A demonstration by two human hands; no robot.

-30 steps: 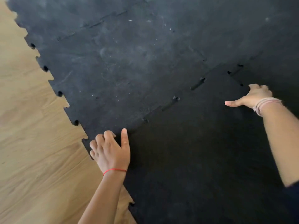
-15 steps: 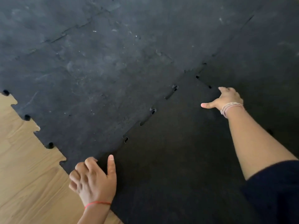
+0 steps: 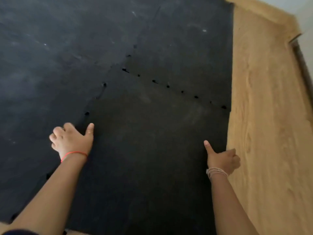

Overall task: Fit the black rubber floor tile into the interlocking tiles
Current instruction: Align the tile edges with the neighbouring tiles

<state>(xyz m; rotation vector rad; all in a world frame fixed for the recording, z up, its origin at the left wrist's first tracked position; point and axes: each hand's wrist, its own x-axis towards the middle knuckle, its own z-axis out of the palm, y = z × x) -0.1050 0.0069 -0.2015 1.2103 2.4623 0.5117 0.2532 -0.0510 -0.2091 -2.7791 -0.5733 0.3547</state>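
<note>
Two hands grip the black rubber floor tile (image 3: 149, 150): my left hand (image 3: 71, 139) and right hand (image 3: 221, 158) clasp opposite edges; I'd press seam tabs down evenly.

floor: light wood-grain planks (image 3: 271, 116) — right side | wall: pale (image 3: 304, 7), far right corner | light: soft, even

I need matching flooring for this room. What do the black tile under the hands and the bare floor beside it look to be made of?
The black tile looks like dense rubber with a matte, faintly grainy finish: no shine, pale scuff marks, and puzzle-cut seams with small gaps. The bare floor looks like light wood or wood-look laminate, with a smooth low sheen and long grain streaks; which of the two, the view cannot settle.
</note>
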